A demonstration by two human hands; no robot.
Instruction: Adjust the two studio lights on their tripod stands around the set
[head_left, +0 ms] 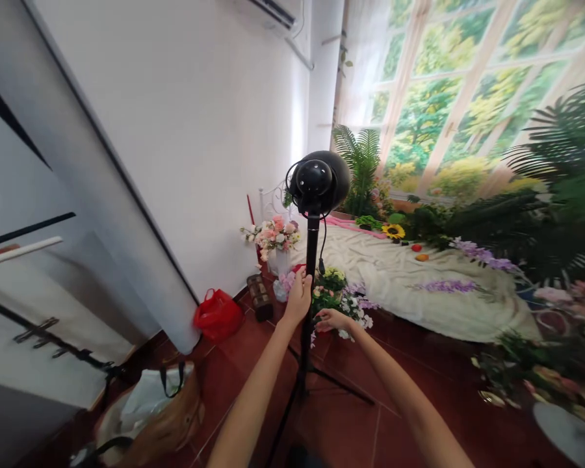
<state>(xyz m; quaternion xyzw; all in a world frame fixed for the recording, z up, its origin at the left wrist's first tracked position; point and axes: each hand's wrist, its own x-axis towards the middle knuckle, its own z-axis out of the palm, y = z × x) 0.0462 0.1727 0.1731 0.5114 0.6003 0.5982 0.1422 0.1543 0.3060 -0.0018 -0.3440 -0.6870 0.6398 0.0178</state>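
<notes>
A black studio light sits on top of an upright black light stand, seen from behind, with a cable hanging down beside the pole. My left hand is closed around the pole, below the lamp head. Slightly lower, on the pole's right side, my right hand has its fingers bent close against the stand. Whatever those fingertips pinch is too small and dark to make out. The stand's legs spread over the red tiled floor.
A bed with a cream blanket and artificial flowers lies beyond the stand, before a window backdrop. Pink flowers in a white vase, a small brown chest and a red bag stand along the wall. Nearer left is a tan bag.
</notes>
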